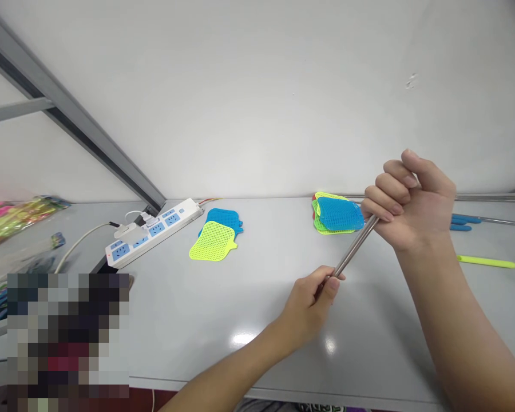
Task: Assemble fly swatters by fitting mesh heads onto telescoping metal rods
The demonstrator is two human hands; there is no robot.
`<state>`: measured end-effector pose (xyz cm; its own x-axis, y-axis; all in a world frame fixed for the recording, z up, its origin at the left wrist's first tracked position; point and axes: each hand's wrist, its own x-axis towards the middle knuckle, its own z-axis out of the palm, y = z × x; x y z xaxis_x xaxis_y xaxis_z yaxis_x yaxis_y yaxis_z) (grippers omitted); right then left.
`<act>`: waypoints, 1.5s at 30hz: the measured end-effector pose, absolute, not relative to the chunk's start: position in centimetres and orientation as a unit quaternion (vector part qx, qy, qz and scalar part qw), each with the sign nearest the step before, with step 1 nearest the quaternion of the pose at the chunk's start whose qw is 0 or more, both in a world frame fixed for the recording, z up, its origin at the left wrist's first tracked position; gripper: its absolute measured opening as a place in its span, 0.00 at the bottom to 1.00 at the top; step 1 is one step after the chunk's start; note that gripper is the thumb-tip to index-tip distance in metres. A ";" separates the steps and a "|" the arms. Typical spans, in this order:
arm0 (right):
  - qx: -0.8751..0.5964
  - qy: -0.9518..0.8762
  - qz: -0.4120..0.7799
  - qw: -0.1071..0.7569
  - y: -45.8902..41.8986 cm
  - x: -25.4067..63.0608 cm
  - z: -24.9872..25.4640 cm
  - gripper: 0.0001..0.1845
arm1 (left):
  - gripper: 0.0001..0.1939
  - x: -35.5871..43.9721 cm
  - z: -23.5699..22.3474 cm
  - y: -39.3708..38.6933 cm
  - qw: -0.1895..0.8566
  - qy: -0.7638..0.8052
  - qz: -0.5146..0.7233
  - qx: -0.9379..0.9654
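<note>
Left hand: low, pinching slanted metal rods.
Right hand: raised, fingers curled around rods' upper end.

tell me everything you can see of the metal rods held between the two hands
The metal rods look thin, straight, smooth and shiny, silvery like steel. They seem to lie side by side in a tight bundle; the exact count is hard to tell. They slant above the grey table, lower in the left hand, which grips them between thumb and fingers, and higher where they enter the right hand's curled fingers. Neither end shows clearly.
</note>
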<state>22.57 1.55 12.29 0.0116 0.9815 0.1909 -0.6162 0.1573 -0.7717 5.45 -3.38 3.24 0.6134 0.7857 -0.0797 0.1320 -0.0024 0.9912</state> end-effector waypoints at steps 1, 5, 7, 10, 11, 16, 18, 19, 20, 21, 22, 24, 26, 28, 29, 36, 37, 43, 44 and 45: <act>-0.243 -0.360 0.604 0.668 1.5 22.7 12.4 0.20 | 0.20 5.4 3.3 -3.4 0.601 0.354 0.267 0.665; -0.233 -0.311 0.625 0.677 1.2 23.2 12.9 0.20 | 0.20 5.5 3.4 -3.4 0.567 0.357 0.269 0.692; -0.235 -0.296 0.626 0.682 1.1 23.4 13.1 0.20 | 0.19 5.6 3.3 -3.3 0.558 0.356 0.279 0.696; -0.241 -0.295 0.619 0.687 1.0 23.7 13.2 0.20 | 0.17 5.6 3.1 -3.3 0.553 0.361 0.296 0.691; -0.243 -0.295 0.617 0.688 1.0 23.8 13.2 0.20 | 0.16 5.6 3.0 -3.3 0.553 0.363 0.300 0.687; -0.236 -0.285 0.616 0.696 1.0 24.0 13.2 0.19 | 0.15 5.5 2.8 -3.1 0.555 0.368 0.307 0.680; -0.234 -0.279 0.618 0.697 1.0 24.0 13.2 0.19 | 0.16 5.5 2.7 -3.1 0.554 0.369 0.303 0.682; -0.234 -0.279 0.617 0.697 1.1 24.0 13.2 0.19 | 0.16 5.5 2.7 -3.1 0.554 0.369 0.301 0.683; -0.235 -0.282 0.614 0.699 1.1 24.0 13.2 0.19 | 0.16 5.5 2.7 -3.1 0.552 0.369 0.300 0.684; -0.237 -0.287 0.607 0.702 1.2 24.0 13.2 0.19 | 0.16 5.5 2.7 -3.1 0.551 0.369 0.299 0.686; -0.240 -0.292 0.599 0.706 1.2 24.1 13.2 0.19 | 0.16 5.5 2.6 -3.1 0.550 0.368 0.298 0.688; -0.246 -0.299 0.589 0.709 1.4 24.0 13.1 0.20 | 0.16 5.6 2.6 -3.1 0.547 0.363 0.296 0.694; -0.248 -0.299 0.589 0.709 1.4 23.9 13.1 0.20 | 0.16 5.6 2.6 -3.2 0.539 0.361 0.295 0.702; -0.248 -0.297 0.591 0.708 1.5 23.8 13.1 0.20 | 0.17 5.7 2.6 -3.2 0.530 0.362 0.294 0.709; -0.248 -0.296 0.592 0.707 1.5 23.8 13.1 0.20 | 0.17 5.7 2.6 -3.3 0.527 0.363 0.291 0.711; -0.246 -0.289 0.602 0.702 1.3 23.7 13.1 0.20 | 0.19 5.7 2.8 -3.3 0.519 0.359 0.257 0.732; -0.246 -0.288 0.603 0.702 1.3 23.7 13.1 0.21 | 0.19 5.6 2.8 -3.2 0.518 0.358 0.252 0.735; -0.246 -0.287 0.609 0.697 1.4 23.4 13.0 0.21 | 0.18 5.5 2.5 -3.3 0.530 0.350 0.236 0.735; -0.246 -0.287 0.610 0.696 1.4 23.3 13.0 0.21 | 0.18 5.5 2.4 -3.3 0.532 0.349 0.236 0.735; -0.248 -0.287 0.612 0.694 1.5 23.2 12.9 0.21 | 0.18 5.5 2.4 -3.3 0.533 0.346 0.234 0.736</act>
